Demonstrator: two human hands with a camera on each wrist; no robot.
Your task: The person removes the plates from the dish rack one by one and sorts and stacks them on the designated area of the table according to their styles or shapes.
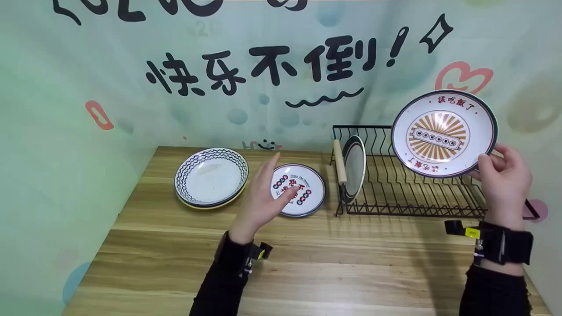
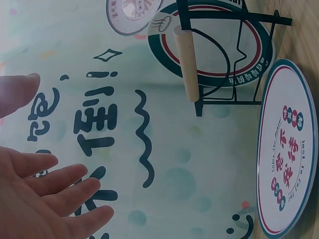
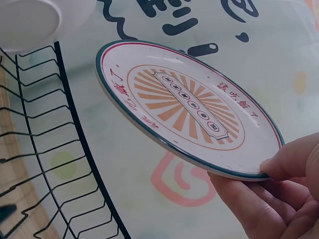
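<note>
The right hand (image 1: 505, 180) holds up a sunburst-patterned plate (image 1: 444, 133), thumb on the front of its lower rim and fingers curled behind, so the plate stands tilted in the air above the black wire dish rack (image 1: 408, 193), its face turned toward the person. Below and to the left of that hand, one dark-rimmed plate (image 1: 354, 166) already stands upright in a slot at the rack's near end, just beside the rack's wooden handle (image 1: 339, 161). The left hand (image 1: 263, 197) hovers over the wooden table (image 1: 307, 263) with fingers straight and spread, grasping nothing; its fingertips overlap the near edge of a small plate with red and blue lettering (image 1: 303, 189), which lies flat just beyond them, though I cannot tell whether they touch it. Further to the left of that hand rests a zigzag-rimmed plate (image 1: 211, 176) stacked on a yellow-edged one. A pale green wall backdrop with black Chinese characters (image 1: 263, 66) rises behind everything.
</note>
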